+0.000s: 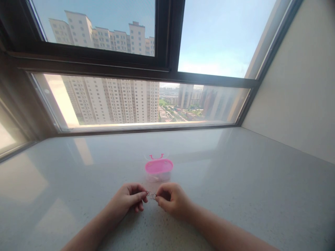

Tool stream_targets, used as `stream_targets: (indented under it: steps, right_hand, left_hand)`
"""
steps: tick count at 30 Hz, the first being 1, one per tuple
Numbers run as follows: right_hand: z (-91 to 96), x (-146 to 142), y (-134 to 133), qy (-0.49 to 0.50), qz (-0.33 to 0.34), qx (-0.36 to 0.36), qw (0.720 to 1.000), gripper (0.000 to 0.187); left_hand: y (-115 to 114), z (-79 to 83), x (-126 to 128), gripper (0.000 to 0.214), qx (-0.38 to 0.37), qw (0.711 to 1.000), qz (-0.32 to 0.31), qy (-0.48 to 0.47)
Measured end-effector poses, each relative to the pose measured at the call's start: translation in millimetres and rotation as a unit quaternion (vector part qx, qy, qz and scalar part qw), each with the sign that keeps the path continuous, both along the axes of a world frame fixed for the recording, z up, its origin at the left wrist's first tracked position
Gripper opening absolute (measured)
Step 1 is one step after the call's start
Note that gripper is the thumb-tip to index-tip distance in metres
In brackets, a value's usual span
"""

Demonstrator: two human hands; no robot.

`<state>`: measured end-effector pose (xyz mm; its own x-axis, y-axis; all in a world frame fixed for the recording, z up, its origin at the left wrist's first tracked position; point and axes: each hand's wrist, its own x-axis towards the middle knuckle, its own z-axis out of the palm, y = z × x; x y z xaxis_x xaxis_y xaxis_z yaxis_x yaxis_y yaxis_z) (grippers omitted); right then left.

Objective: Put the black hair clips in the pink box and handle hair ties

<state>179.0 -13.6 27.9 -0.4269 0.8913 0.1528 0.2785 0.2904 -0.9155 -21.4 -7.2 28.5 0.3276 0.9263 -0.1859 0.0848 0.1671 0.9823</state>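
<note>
Between thumb and index finger, my left hand [132,197] pinches a small thin ring [148,193] with a dark reddish look. My right hand [173,199] pinches a second small ring [154,197], thin and metallic. The two rings are held close together, and a narrow gap seems to lie between them. Just beyond my hands stands a small clear box with a pink lid [159,166]. A pink handle [157,156] lies behind the lid. Something pale shows faintly through the box's side, too blurred to name.
The box and both hands are over a wide pale speckled sill [235,181]. At the back runs a dark window frame [146,131], with tall buildings outside. A plain wall [295,104] bounds the sill at the right.
</note>
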Motion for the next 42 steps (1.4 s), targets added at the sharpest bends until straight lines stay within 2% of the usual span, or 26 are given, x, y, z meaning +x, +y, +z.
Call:
stream_targets:
  steps: [8, 15, 29, 42]
  right_hand:
    - [2.3, 1.3, -0.9, 0.005, -0.016, 0.023, 1.000, 0.009]
    - [-3.5, -0.2, 1.6, 0.014, -0.005, 0.009, 1.000, 0.007]
    - [1.5, 0.2, 1.0, 0.008, 0.005, 0.003, 1.000, 0.010]
    - [-2.4, -0.4, 2.3, 0.012, 0.012, -0.006, 1.000, 0.008]
  left_hand:
    - [-2.8, 7.8, 2.0, 0.030, -0.008, 1.000, 0.006, 0.024]
    - [-1.7, 4.8, 1.4, 0.028, -0.009, 1.000, 0.001, 0.019]
    - [-0.5, 4.4, 0.8, 0.031, -0.011, 1.000, -0.006, 0.025]
    - [-2.0, 4.9, 1.1, 0.031, -0.010, 1.000, -0.012, 0.015]
